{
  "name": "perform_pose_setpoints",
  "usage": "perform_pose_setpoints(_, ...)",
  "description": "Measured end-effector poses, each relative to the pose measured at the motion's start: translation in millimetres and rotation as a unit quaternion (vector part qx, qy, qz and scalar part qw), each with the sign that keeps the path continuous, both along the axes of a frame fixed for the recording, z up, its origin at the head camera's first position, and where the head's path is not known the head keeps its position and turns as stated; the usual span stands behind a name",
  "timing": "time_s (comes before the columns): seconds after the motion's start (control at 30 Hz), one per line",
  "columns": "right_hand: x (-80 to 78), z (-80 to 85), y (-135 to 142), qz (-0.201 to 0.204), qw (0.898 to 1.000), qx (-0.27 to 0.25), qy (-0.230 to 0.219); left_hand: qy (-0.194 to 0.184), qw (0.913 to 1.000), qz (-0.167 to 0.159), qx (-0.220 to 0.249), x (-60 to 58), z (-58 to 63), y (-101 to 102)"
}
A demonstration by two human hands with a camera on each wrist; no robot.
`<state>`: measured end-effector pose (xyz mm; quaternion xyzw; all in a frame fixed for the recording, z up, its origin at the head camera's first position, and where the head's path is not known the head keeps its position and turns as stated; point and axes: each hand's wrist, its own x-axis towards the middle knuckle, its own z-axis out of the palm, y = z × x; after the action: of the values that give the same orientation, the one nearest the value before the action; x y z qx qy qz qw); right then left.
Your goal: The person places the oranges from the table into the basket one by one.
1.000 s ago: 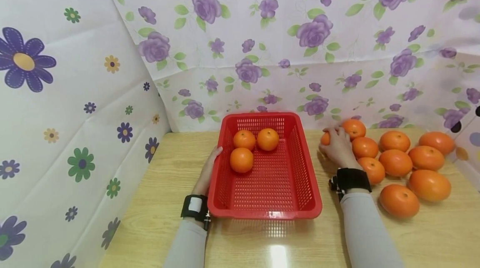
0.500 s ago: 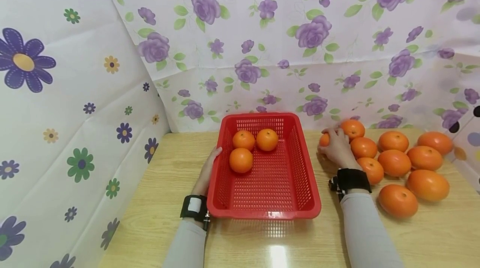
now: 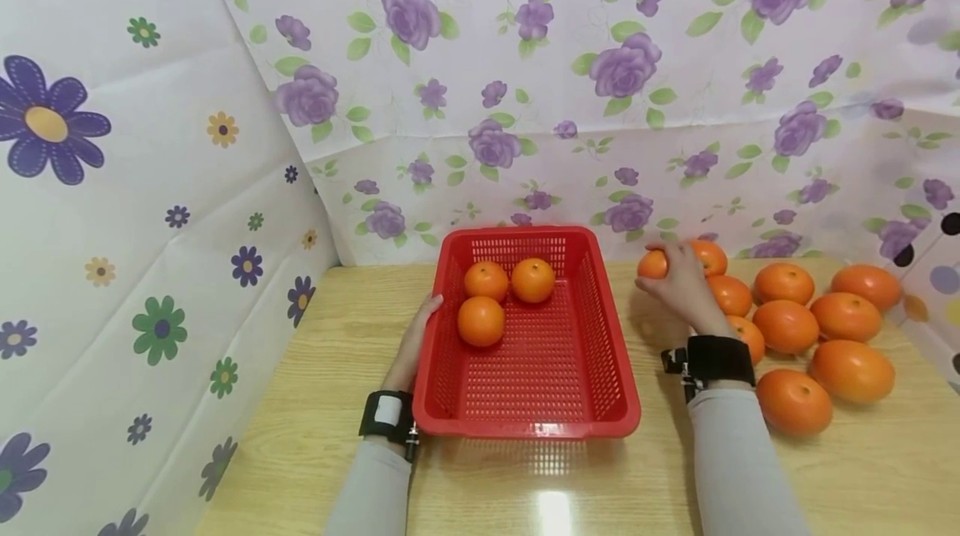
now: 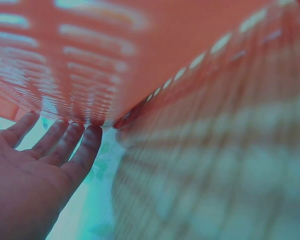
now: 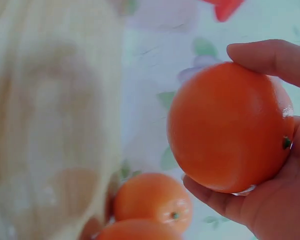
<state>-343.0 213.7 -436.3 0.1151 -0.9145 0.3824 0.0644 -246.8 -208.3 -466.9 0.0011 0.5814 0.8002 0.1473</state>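
Note:
My right hand [image 3: 688,290] grips an orange [image 3: 653,264] between thumb and fingers, at the back of the table right of the basket. In the right wrist view this orange [image 5: 230,127] appears clear of the tabletop, its green stem end turned toward the palm. Three oranges sit inside the red plastic basket [image 3: 622,353], grouped at its back left; the nearest is one orange [image 3: 481,322]. Against the basket's left side lies my left hand [image 3: 412,340]. The left wrist view shows its fingers [image 4: 85,150] nearly straight, fingertips right at the slotted wall.
Several more oranges [image 3: 785,326] lie grouped on the wooden table [image 3: 337,436] to the right, some close beside my right hand and forearm. A floral cloth [image 3: 450,102] hangs behind the table's back edge, and another patterned cloth [image 3: 187,252] stands on the left.
My right hand has taken an orange from the back of the group and lifted it slightly, its wrist shifting a little right. The left hand and the basket stay in place.

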Motion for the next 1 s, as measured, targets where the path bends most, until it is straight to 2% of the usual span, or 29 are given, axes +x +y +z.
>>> perform_pose_setpoints(0.13,3.3,14.3,-4.1,0.001,1.000,-0.011,0.018,-0.002,1.0000,-0.004,0.001,0.1,-0.5,-0.6)
perform_pose_setpoints(0.3,11.7,27.3,-5.8,0.006,1.000,-0.023,0.016,0.006,1.0000,0.003,0.001,-1.7,-4.2,-0.4)
perform_pose_setpoints(0.7,27.6,45.7,-11.5,0.018,0.999,-0.037,0.021,0.006,1.0000,0.002,0.000,0.9,-0.9,-0.3)
perform_pose_setpoints(0.9,31.0,52.7,-14.6,0.012,0.999,-0.034,0.025,-0.009,0.9999,0.009,0.003,-2.5,-8.6,-1.3)
perform_pose_setpoints(1.0,31.3,54.9,-15.8,0.011,0.999,-0.033,0.027,-0.003,0.9999,0.016,0.003,-6.8,-14.4,-0.5)
